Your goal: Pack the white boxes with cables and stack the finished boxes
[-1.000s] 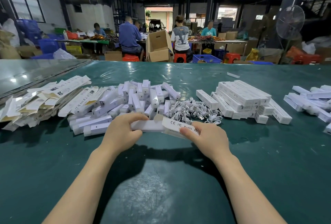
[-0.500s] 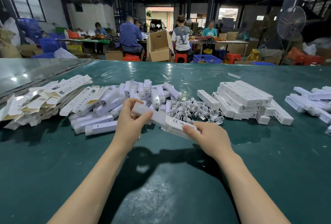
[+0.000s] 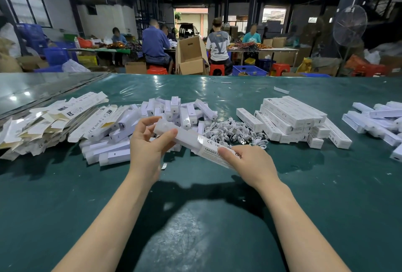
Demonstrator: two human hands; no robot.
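- the left hand (image 3: 150, 147) is raised just above the green table (image 3: 304, 206), thumb and fingers pinching the far end of a pale white insert (image 3: 176, 133).
- the right hand (image 3: 250, 160) grasps a printed white box (image 3: 214, 153), thumb lying on the top face, fingers curled underneath.
- the insert runs at a slant from the left hand down to the open mouth of the box, and the two meet between the hands; i can't tell how far it sits inside.
- just behind the right hand lies a heap of coiled white cables (image 3: 235, 132) on the table.
- right of the cables there's a stack of closed boxes (image 3: 291, 117), laid in layers, with a few loose ones leaning at its edges.
- behind the left hand sits a jumbled pile of white inserts (image 3: 180, 110).
- far left, a spread of flat unfolded cartons (image 3: 54, 119).
- at the right edge, another loose group of white boxes (image 3: 378, 119), well apart from the stack.
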